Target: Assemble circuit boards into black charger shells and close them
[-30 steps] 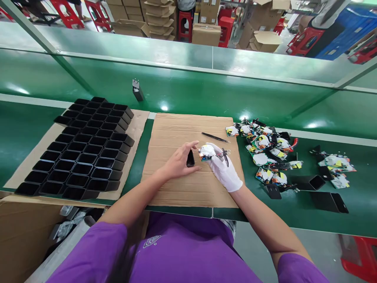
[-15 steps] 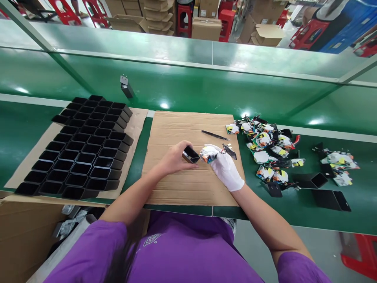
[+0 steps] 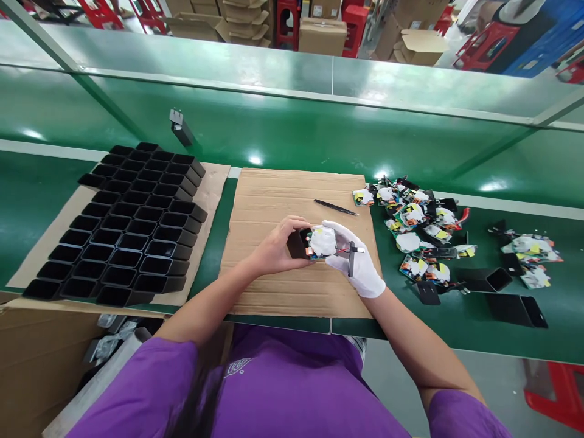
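My bare left hand is closed around a black plastic housing, its open end facing right. In my white-gloved right hand is a circuit board with a white-coated top, held between thumb and fingers. The board's left edge is at the mouth of the housing; how far it sits inside, I cannot tell. A black end cap hangs from the board by short wires, over the gloved palm. Under both hands lies a cardboard sheet, with black tweezers beyond them.
Rows of black housings stand on cardboard at left. Several circuit boards are heaped at right, with two loose housings and more boards farther right. A charger with prongs stands at the back. A metal rail crosses behind.
My right hand has turned the circuit board so its white top faces up and brought it left against the housing's mouth. The left hand still holds the housing.
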Tool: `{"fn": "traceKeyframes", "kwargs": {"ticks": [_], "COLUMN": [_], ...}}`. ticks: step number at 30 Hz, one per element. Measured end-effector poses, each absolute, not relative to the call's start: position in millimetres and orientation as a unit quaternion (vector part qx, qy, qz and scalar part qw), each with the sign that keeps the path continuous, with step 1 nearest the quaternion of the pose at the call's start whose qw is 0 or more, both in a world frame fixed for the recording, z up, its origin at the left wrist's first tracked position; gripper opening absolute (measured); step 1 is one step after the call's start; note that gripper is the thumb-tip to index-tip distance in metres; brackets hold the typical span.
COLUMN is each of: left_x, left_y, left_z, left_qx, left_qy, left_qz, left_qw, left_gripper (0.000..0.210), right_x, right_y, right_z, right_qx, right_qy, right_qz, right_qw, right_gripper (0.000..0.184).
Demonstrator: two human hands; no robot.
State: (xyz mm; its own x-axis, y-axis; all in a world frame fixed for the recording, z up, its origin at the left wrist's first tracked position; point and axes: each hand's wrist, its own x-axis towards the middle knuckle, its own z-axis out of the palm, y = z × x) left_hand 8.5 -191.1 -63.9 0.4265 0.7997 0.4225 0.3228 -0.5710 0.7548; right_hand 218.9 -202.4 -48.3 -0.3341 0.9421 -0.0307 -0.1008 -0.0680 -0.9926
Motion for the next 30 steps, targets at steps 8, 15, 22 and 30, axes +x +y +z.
{"fn": "traceKeyframes", "kwargs": {"ticks": [8, 15, 22, 30], "left_x": [5, 11, 15, 16], "left_y": [-195, -197, -201, -200], "left_z": [-52, -63, -66, -61], "left_qx": [0.802, 0.808, 0.791, 0.708], "left_qy": [0.366, 0.365, 0.411, 0.416], "left_qz": [0.353, 0.357, 0.346, 0.346], "left_qw": [0.313, 0.294, 0.292, 0.454], "left_gripper": [0.062, 0.077, 0.079, 0.054], "right_x": [222, 216, 211, 206], "right_y": [-202, -205, -208, -212], "right_z": [-48, -52, -56, -60], "right_qx": [-0.418, -0.441, -0.46, -0.465], "right_qy": [-0.582, -0.593, -0.596, -0.642], "right_qz": [0.556, 0.514, 0.499, 0.427], "right_qw": [0.422, 0.435, 0.43, 0.435], "right_gripper": [0.067, 0.066, 0.067, 0.045]}}
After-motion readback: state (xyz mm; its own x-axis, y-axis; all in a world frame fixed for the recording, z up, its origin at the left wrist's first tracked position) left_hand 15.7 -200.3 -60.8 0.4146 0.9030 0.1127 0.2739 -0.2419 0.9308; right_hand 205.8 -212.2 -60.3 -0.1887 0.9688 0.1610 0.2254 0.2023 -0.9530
